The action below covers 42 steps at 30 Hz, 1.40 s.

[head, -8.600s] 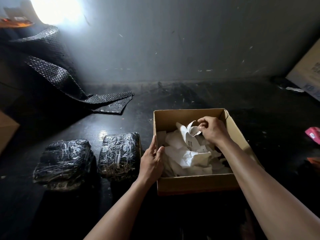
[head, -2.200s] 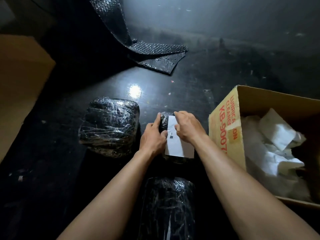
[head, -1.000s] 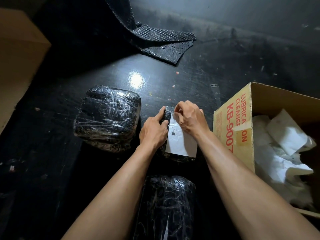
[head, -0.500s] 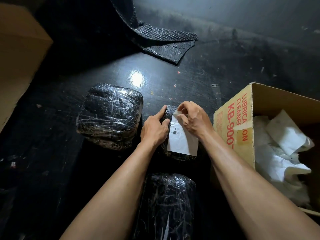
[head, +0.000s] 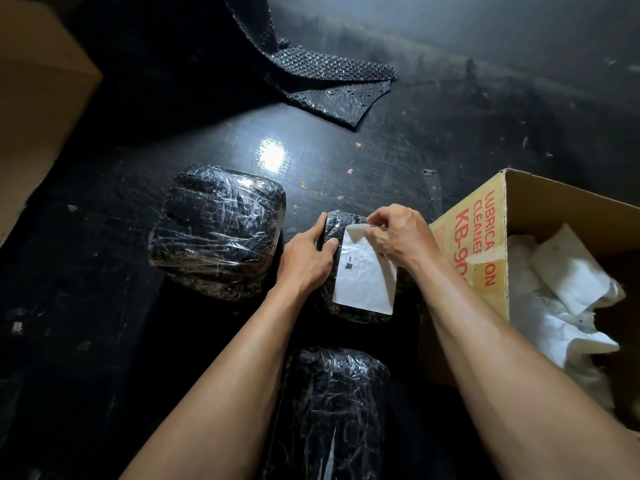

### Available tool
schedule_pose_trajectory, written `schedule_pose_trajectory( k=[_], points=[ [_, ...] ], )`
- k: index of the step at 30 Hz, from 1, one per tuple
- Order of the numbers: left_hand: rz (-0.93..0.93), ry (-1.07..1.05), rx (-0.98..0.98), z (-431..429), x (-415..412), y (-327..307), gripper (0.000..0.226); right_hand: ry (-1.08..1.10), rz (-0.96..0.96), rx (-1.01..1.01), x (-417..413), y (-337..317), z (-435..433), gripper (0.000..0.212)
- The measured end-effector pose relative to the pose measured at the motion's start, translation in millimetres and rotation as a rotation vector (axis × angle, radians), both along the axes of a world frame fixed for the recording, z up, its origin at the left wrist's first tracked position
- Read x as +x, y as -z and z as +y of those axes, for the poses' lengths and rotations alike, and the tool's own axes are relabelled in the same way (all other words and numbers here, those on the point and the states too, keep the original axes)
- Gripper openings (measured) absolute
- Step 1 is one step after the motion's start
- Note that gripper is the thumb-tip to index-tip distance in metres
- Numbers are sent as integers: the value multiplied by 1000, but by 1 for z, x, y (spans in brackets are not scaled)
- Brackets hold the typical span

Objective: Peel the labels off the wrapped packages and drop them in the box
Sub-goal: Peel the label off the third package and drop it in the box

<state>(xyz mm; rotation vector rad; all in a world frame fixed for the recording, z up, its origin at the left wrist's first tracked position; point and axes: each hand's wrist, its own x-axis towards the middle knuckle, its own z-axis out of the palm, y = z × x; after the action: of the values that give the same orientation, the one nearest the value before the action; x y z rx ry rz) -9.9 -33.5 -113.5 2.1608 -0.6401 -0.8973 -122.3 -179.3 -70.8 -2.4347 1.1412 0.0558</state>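
Observation:
Three black packages wrapped in clear film lie on the dark floor. The middle package (head: 356,311) carries a white label (head: 365,280). My left hand (head: 306,258) grips that package's left side and holds it down. My right hand (head: 398,233) pinches the label's top corner, which is lifted off the film. A larger package (head: 216,230) lies to the left, and another package (head: 329,410) lies close to me between my forearms. The cardboard box (head: 467,244) with red print stands at the right, with several crumpled white labels (head: 561,299) inside.
A sheet of black bubble wrap (head: 322,81) trails across the floor at the back. A plain brown cardboard box (head: 38,116) stands at the far left. Small scraps dot the floor behind the packages.
My right hand has drawn the label's top corner a little further up and to the right, off the film. My left hand stays on the package's side.

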Motion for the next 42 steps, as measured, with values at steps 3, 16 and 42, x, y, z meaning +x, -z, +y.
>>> schedule_pose_trajectory(
  k=[3, 16, 42],
  points=[
    [24, -14, -7, -1, -1, 1, 59, 42, -28, 18, -2, 1, 2, 11],
    [67, -161, -10, -4, -8, -2, 55, -64, -87, -136, -6, 5, 14, 10],
    [59, -88, -24, -3, -11, 13, 66, -14, -71, -188, -7, 17, 21, 20]
  ],
)
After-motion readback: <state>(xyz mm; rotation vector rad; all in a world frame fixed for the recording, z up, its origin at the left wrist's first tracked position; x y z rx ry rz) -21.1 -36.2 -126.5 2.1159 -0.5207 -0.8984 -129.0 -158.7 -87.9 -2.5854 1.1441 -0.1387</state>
